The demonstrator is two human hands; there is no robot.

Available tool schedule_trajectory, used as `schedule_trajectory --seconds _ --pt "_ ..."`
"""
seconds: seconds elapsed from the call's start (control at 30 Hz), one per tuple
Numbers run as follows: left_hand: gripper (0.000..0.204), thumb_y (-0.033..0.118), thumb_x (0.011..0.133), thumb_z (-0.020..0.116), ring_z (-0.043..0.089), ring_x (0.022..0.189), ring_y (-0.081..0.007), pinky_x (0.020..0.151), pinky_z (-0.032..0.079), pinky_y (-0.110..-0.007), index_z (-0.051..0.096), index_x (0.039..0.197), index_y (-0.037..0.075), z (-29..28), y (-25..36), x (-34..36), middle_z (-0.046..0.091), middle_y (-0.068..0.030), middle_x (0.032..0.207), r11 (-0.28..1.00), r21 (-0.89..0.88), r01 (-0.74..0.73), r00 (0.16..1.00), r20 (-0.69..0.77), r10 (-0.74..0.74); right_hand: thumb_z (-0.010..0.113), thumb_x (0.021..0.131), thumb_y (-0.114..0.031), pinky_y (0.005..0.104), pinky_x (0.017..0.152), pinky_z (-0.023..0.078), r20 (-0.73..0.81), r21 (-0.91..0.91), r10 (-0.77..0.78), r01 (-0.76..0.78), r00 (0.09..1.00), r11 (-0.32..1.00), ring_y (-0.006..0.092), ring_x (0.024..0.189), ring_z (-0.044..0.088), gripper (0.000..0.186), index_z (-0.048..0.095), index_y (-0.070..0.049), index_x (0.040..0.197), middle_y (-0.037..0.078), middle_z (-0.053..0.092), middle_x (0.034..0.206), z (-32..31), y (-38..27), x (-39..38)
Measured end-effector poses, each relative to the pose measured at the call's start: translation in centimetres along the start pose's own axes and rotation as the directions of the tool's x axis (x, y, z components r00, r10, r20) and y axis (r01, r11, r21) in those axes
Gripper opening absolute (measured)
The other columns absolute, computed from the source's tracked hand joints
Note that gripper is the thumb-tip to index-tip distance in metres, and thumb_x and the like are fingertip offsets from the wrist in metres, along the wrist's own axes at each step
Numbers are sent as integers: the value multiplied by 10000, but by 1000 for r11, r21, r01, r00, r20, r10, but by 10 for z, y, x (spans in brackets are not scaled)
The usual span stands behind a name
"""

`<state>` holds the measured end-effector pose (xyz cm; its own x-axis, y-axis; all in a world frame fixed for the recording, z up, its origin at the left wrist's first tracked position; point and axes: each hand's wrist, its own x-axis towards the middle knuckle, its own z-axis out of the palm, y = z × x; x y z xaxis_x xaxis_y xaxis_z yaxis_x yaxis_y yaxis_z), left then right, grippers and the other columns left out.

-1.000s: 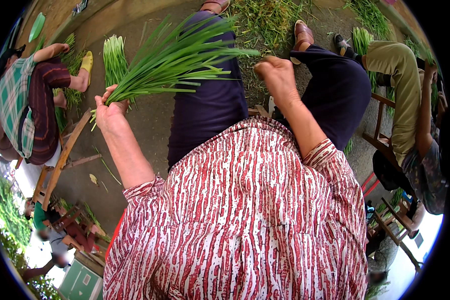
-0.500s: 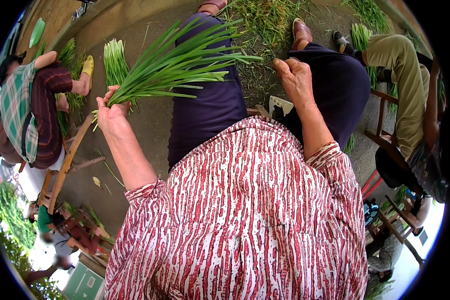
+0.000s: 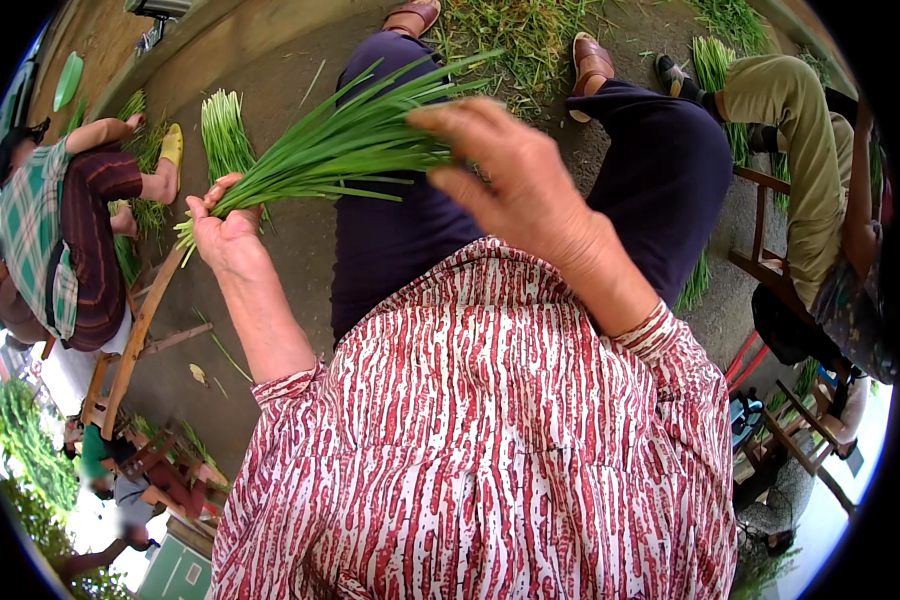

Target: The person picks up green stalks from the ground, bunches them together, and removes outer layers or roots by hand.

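Note:
My left hand (image 3: 227,222) is closed round the pale lower ends of a bunch of long green garlic chives (image 3: 320,145). The leaves fan out to the right above my left thigh. At their tips is my right hand (image 3: 515,165), slightly blurred, with its thumb and fingers apart on either side of the leaf ends. Some tips are hidden behind its fingers, and I see nothing held in it.
Another bundle of chives (image 3: 226,135) stands on the ground beyond my left hand. A heap of loose leaf scraps (image 3: 520,45) lies between my sandalled feet. Seated people flank me, one in a plaid shirt (image 3: 35,225) by a wooden bench (image 3: 140,335), one in khaki trousers (image 3: 795,150).
My right hand has come up and left from above my right thigh to the leaf tips, its fingers opening from a pinch. The left hand keeps its hold, nearly still.

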<state>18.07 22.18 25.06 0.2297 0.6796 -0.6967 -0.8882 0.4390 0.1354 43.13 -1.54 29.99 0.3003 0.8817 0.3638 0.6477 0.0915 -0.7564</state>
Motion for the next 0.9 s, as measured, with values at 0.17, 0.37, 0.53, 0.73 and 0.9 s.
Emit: schedule_trajectory --seconds 0.17,0.37,0.53,0.73,0.9 --pt "527 481 906 498 446 527 -203 584 474 -372 372 587 81 7 -8 -9 365 -44 510 1000 7 -23 1000 -8 23 626 724 -23 348 628 501 151 -42 -234 243 960 969 222 700 604 258 631 -14 982 88 578 766 27 -10 -24" --pt "511 460 913 502 438 519 -194 565 472 -359 374 601 76 3 -6 -5 364 -44 513 999 -29 -31 999 -15 31 632 683 -48 354 660 471 305 41 -306 308 902 950 216 709 586 269 622 -40 951 55 551 739 28 -13 -30" --pt "504 452 909 516 424 501 -183 555 463 -347 378 604 75 5 -6 -4 366 -38 514 998 -56 -40 999 -12 39 647 696 -52 369 660 453 303 76 -239 227 923 971 241 706 575 251 632 -48 947 61 535 729 26 -8 -32" --pt "497 452 894 544 426 500 -176 535 430 -321 386 610 75 -2 3 0 369 -31 518 998 -66 4 998 66 0 634 737 -135 388 716 445 441 35 -33 20 897 999 264 799 589 195 665 -82 922 76 560 798 -8 -7 -38" --pt "489 445 893 542 422 507 -177 552 430 -329 393 621 67 -3 2 -4 368 -31 524 997 -67 27 994 109 -20 649 750 -135 399 633 478 416 -9 130 -139 900 990 293 714 599 143 672 -36 850 104 572 753 -34 6 -56"
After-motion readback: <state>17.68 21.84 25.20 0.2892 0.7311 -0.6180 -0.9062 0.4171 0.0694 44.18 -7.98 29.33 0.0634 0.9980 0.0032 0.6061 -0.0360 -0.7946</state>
